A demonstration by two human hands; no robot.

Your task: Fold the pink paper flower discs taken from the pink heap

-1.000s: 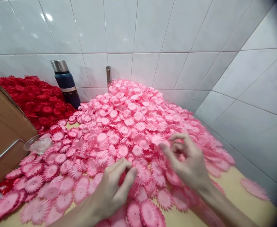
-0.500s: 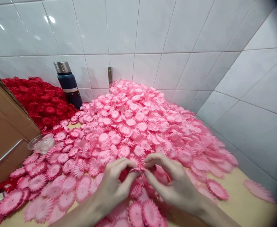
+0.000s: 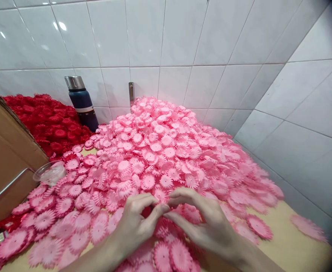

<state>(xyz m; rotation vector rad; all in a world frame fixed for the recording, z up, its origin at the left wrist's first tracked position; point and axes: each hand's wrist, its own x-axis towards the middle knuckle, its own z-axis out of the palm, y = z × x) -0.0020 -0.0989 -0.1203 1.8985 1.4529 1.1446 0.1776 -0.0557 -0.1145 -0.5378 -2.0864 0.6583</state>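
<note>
Pinching together at the near edge of a heaped mound of pink serrated fabric flower discs (image 3: 166,151), the left hand (image 3: 136,226) and right hand (image 3: 208,226) are meeting fingertip to fingertip, gripping a small red piece (image 3: 146,212) between them. A glossy dark-blue flask (image 3: 82,104) is standing against smooth white tiles.

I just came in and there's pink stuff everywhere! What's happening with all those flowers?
A person sits at a table heaped with pink paper flowers. The left hand and right hand meet fingertip to fingertip at the front of the heap, pinching something small and red between them; what it is cannot be told. A pile of red flowers lies at the back left, beside a dark blue flask against the tiled wall.
</note>
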